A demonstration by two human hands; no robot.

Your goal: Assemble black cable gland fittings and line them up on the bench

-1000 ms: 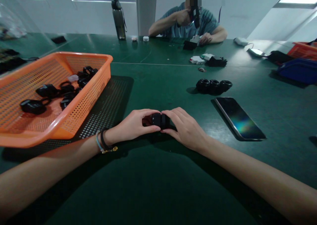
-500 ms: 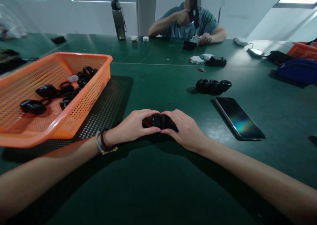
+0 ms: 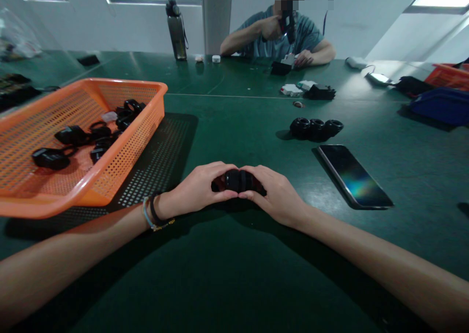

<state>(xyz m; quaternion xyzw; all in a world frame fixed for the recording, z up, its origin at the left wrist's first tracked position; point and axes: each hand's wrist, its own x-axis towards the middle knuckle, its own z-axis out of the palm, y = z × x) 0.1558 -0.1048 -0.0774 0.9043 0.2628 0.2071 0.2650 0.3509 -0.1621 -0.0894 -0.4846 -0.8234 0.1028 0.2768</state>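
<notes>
Between my two hands, low over the green table (image 3: 242,274), is a glossy black part (image 3: 232,180) whose exact kind I cannot make out. My left hand (image 3: 205,186) pinches its left side with thumb and fingers. From the right, my right hand (image 3: 276,191) grips the other side, fingertips meeting those of the left. A thin seam or ring runs down the part's middle; much of it is covered by fingers. Beyond the hands, several similar black ring-ended parts (image 3: 315,128) stand in a row.
An orange perforated basket (image 3: 164,100) with black parts inside stands at left. A phone (image 3: 353,176) lies at right. Farther back are a bottle (image 3: 177,34), white and black pieces (image 3: 320,92), a blue bin (image 3: 441,105) and a seated person (image 3: 249,32) holding a dark tool.
Both hands keep their grip on the black part at nearly the same spot. The whole view has shifted very slightly; nothing else has visibly moved.
</notes>
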